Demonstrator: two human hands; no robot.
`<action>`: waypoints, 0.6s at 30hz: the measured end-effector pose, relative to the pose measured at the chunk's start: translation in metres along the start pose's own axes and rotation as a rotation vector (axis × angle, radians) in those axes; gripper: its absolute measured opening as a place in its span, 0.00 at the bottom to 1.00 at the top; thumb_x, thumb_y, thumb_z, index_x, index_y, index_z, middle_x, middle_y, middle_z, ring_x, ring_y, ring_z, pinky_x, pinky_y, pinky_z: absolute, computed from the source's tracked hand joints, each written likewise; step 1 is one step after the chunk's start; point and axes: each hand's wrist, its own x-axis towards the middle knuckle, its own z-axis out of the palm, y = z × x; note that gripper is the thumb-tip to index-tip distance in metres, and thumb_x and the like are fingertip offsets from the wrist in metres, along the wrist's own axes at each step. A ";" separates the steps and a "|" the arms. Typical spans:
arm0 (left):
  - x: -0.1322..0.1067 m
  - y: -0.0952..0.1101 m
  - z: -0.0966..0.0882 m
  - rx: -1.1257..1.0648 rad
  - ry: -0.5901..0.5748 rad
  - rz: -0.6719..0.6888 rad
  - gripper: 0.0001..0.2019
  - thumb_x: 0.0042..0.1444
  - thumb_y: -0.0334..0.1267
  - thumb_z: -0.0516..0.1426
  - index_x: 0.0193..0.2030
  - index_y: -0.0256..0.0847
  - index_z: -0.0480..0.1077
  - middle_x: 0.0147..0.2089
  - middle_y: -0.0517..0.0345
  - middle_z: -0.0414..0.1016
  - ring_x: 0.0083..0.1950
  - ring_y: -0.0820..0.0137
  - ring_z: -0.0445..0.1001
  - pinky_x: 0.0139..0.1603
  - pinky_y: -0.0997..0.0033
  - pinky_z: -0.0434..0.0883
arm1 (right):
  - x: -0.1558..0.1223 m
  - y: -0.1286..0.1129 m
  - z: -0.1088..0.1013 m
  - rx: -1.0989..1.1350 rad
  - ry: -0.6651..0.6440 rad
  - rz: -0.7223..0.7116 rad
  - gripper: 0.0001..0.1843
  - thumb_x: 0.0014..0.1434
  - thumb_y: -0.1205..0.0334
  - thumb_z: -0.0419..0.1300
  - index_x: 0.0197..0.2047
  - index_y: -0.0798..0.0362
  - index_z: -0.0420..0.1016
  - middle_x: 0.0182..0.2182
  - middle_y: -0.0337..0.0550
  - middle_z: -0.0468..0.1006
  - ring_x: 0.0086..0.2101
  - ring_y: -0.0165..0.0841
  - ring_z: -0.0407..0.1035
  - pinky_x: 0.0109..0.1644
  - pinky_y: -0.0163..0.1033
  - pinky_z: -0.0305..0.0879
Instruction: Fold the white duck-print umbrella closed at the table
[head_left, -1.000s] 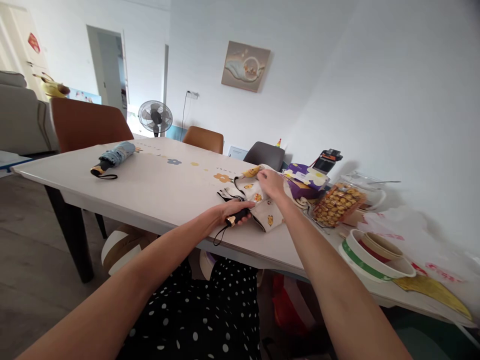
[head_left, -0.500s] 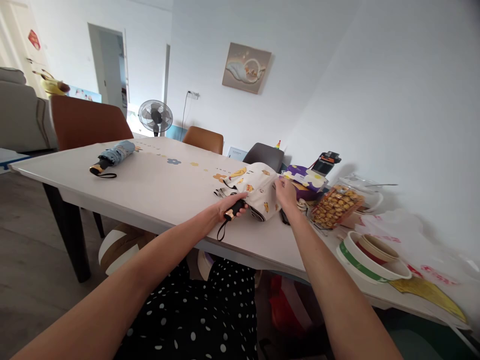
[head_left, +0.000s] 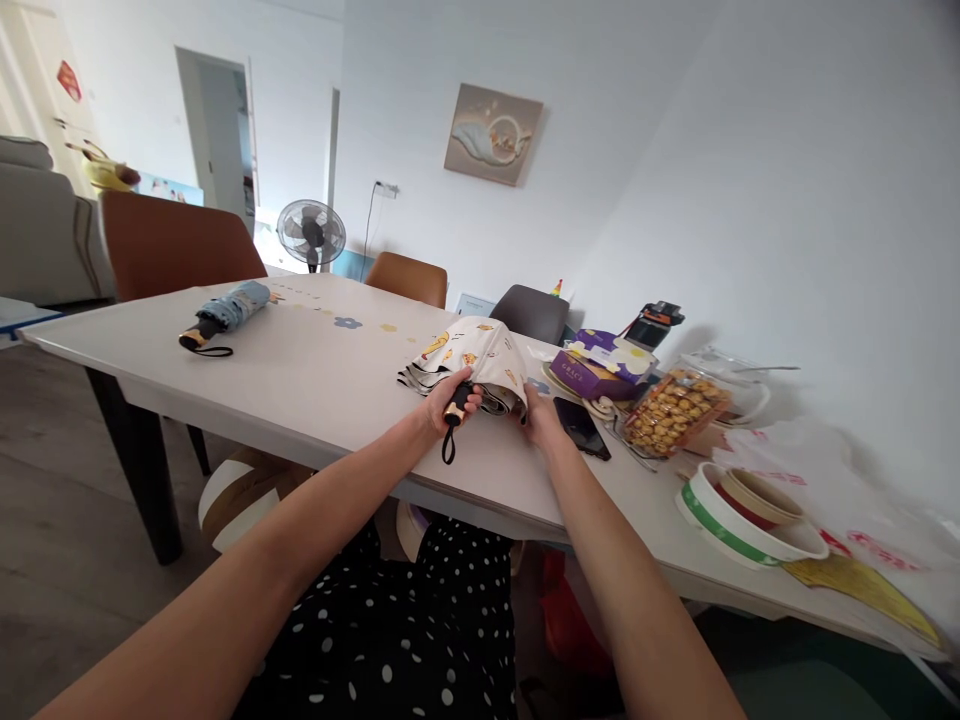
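Observation:
A white umbrella (head_left: 486,350) with yellow cartoon prints is partly folded, its canopy loose and pointing away from me over the table. My left hand (head_left: 452,402) is closed around its black handle, from which a wrist strap dangles. At the canopy's right edge, my right hand (head_left: 538,412) pinches the fabric, its fingertips partly hidden. A second umbrella (head_left: 236,308), light blue and rolled up, lies on the left of the table with its black and gold handle toward me.
On the right are a black phone (head_left: 583,428), a purple tissue box (head_left: 596,372), a jar of round snacks (head_left: 675,412), stacked paper bowls (head_left: 739,520) and a plastic bag (head_left: 802,455). Chairs (head_left: 409,280) and a fan (head_left: 311,235) stand beyond the white table (head_left: 322,375).
My right hand has moved left and toward me along the canopy's edge. The umbrella has swung left, its canopy flatter, and the phone and tissue box now show more fully.

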 end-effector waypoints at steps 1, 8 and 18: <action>0.000 0.000 0.000 -0.001 -0.006 -0.008 0.11 0.61 0.42 0.50 0.32 0.36 0.60 0.24 0.61 0.59 0.18 0.81 0.58 0.12 0.85 0.59 | -0.003 -0.002 -0.001 0.025 0.012 0.051 0.16 0.53 0.48 0.54 0.35 0.52 0.66 0.26 0.42 0.72 0.23 0.33 0.67 0.22 0.39 0.68; -0.004 0.002 0.002 -0.007 -0.062 -0.025 0.13 0.62 0.42 0.48 0.31 0.36 0.60 0.24 0.61 0.58 0.18 0.81 0.57 0.11 0.85 0.58 | -0.016 -0.015 -0.002 0.068 -0.055 0.178 0.25 0.57 0.44 0.48 0.49 0.53 0.64 0.42 0.51 0.75 0.34 0.37 0.72 0.32 0.41 0.72; -0.010 0.001 0.007 0.128 -0.152 -0.110 0.15 0.60 0.45 0.50 0.29 0.36 0.61 0.23 0.61 0.57 0.17 0.81 0.55 0.08 0.84 0.53 | -0.038 -0.044 0.008 0.255 -0.281 0.091 0.36 0.58 0.34 0.38 0.53 0.51 0.66 0.41 0.49 0.77 0.35 0.40 0.73 0.30 0.41 0.70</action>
